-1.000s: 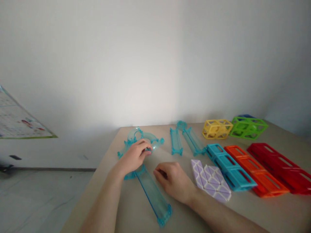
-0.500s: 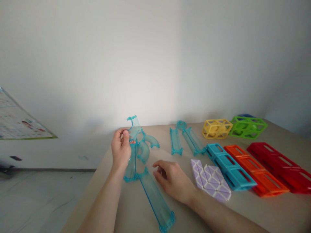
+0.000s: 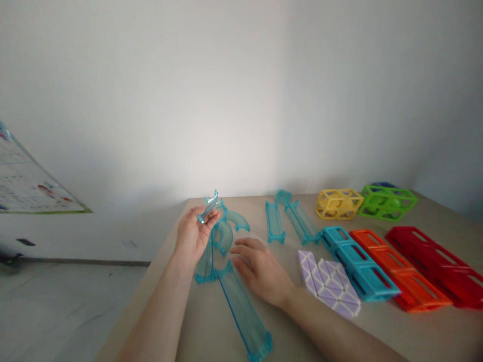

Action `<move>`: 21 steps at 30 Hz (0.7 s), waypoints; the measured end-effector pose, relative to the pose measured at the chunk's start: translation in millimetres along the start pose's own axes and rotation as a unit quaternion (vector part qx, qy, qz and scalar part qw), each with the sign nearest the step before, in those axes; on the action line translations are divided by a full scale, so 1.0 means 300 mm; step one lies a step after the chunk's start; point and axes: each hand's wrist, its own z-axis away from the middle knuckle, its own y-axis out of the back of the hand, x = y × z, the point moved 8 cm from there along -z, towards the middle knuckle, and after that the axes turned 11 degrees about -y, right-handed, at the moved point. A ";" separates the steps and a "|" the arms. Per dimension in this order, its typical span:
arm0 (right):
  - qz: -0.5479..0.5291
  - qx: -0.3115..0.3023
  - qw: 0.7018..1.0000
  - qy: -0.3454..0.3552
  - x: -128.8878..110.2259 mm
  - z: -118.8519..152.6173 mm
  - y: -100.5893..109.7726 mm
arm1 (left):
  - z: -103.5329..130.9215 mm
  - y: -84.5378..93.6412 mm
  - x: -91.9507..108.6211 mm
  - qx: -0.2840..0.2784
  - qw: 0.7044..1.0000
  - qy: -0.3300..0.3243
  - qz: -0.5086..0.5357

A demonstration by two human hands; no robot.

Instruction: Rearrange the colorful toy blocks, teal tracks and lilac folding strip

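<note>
A small clear blue track piece (image 3: 209, 207) is pinched in my left hand (image 3: 195, 229), raised above the table's left part. Just right of it lie curved blue pieces, one an arc (image 3: 237, 219) and one rounder (image 3: 224, 237). My right hand (image 3: 256, 264) rests near the table with its fingers loosely bent and apart, holding nothing. Between my forearms a long blue track (image 3: 243, 311) lies flat, its far end beside a shorter track (image 3: 205, 264) partly behind my left hand.
Two straight blue tracks (image 3: 274, 221) lie farther back. To the right are purple triangle tiles (image 3: 330, 284), and blue (image 3: 358, 261), orange (image 3: 400, 269) and red frames (image 3: 433, 261). Yellow (image 3: 338, 204) and green frames (image 3: 388, 202) stand at the back. The table's left edge drops to the floor.
My left hand has turned, tilting the held piece to a narrow edge-on view and bringing it slightly lower. My right hand has shifted a little left, its fingers straighter.
</note>
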 end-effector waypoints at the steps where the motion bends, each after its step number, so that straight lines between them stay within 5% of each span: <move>1: 0.017 -0.005 1.000 0.011 -0.016 -0.013 -0.009 | -0.001 0.003 -0.008 0.000 1.000 0.010 -0.002; 9: 0.159 -0.125 0.979 -0.016 -0.079 -0.086 -0.143 | -0.024 0.072 -0.078 0.042 0.996 0.079 -0.021; 14: 0.171 -0.051 0.984 -0.024 -0.092 -0.096 -0.117 | -0.023 0.081 -0.081 0.052 0.994 0.092 -0.012; 21: 0.040 0.120 0.991 -0.046 -0.031 -0.110 0.028 | -0.017 0.078 -0.073 0.066 0.994 0.088 -0.013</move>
